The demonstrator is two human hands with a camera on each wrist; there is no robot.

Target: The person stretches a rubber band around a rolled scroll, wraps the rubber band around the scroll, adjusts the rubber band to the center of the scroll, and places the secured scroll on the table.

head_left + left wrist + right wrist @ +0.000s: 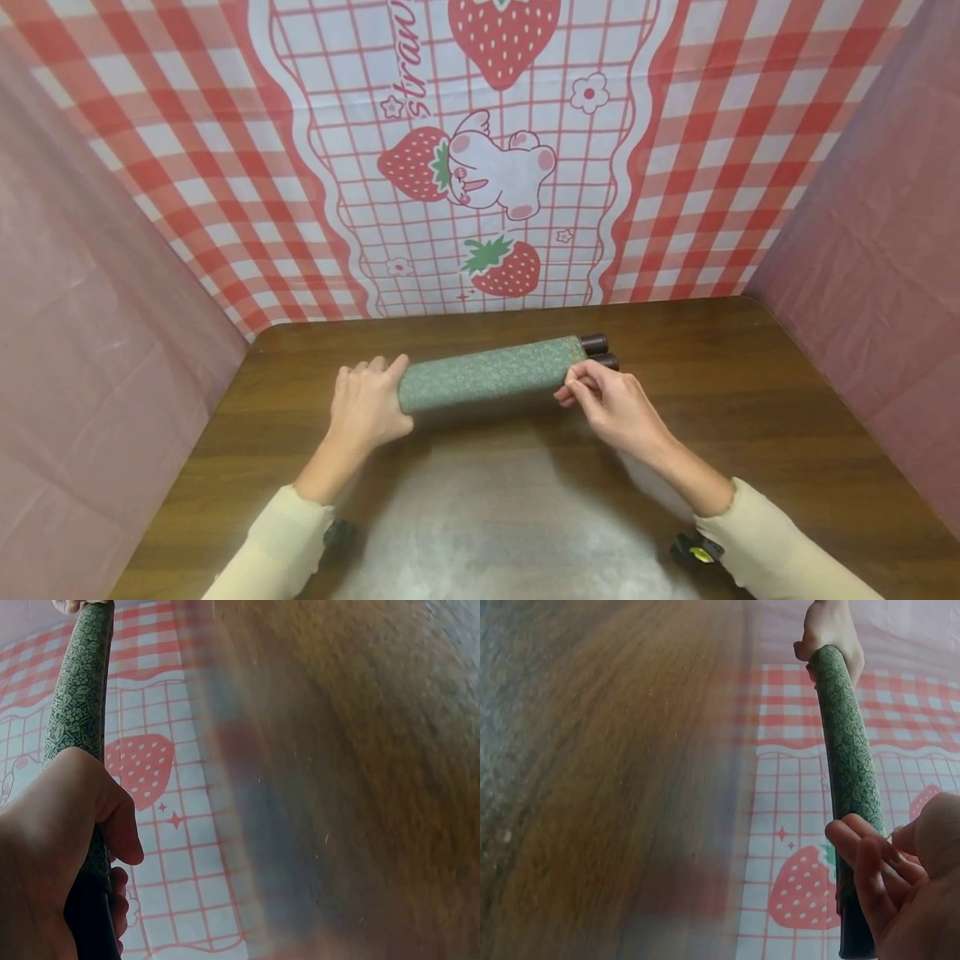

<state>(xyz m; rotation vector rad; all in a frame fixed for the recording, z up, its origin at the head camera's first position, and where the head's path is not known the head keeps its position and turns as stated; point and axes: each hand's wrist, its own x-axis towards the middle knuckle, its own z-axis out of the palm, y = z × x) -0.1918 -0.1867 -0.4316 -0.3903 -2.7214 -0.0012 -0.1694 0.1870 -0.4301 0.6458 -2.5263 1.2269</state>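
A rolled scroll (pixel 487 374) covered in green leaf-patterned cloth is held above the brown table, tilted slightly up to the right. Two dark roller knobs (pixel 595 343) stick out side by side at its right end. My left hand (pixel 368 402) grips the left end, thumb and fingers wrapped round it in the left wrist view, where a dark knob shows below the palm. At the other end, my right hand (pixel 617 407) has its thumb and bent fingers pinched together at the scroll's near edge, just beside the knobs; the fingers hide exactly what they pinch.
The wooden table (pixel 480 500) runs back to a hanging cloth (pixel 675 167) with red checks, strawberries and a rabbit. Pink curtains (pixel 97 350) close off both sides. Dark wrist devices (pixel 696 550) sit at the pale sleeve cuffs.
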